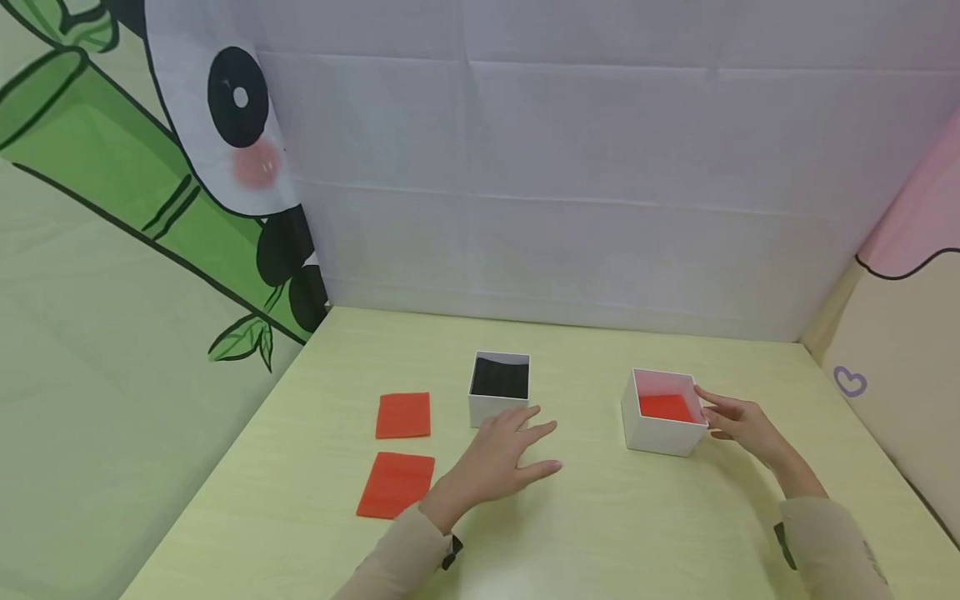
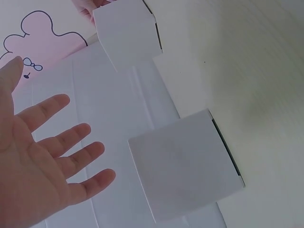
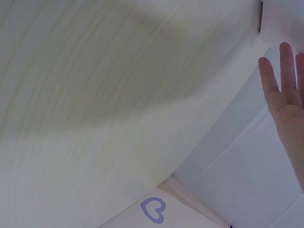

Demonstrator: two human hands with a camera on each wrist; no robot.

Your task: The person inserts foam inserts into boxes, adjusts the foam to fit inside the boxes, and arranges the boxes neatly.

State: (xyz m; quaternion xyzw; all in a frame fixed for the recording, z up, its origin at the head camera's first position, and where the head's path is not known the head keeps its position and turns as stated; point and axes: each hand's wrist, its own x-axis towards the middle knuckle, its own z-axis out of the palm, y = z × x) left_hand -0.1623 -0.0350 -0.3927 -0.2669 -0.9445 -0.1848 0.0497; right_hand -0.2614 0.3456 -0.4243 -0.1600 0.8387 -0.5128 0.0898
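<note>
My left hand (image 1: 498,457) hovers with spread fingers just in front of a small white box (image 1: 491,412) that has black material (image 1: 501,379) inside. In the left wrist view its palm (image 2: 33,171) faces the camera, with nothing in it, beside the box's blank side (image 2: 185,166). My right hand (image 1: 742,425) is at the right wall of a second white box (image 1: 660,435), fingertips right at the rim. Red material (image 1: 666,407) lies inside that box. In the right wrist view the right hand's fingers (image 3: 268,78) look straight, with the box only partly visible.
Two flat red squares lie left of the black-filled box, one farther back (image 1: 403,415) and one nearer (image 1: 396,485), partly behind the left forearm. A pale wooden table (image 1: 592,533) carries everything. A white cloth backdrop (image 1: 585,192) rises along its back edge, with printed cloth at both sides.
</note>
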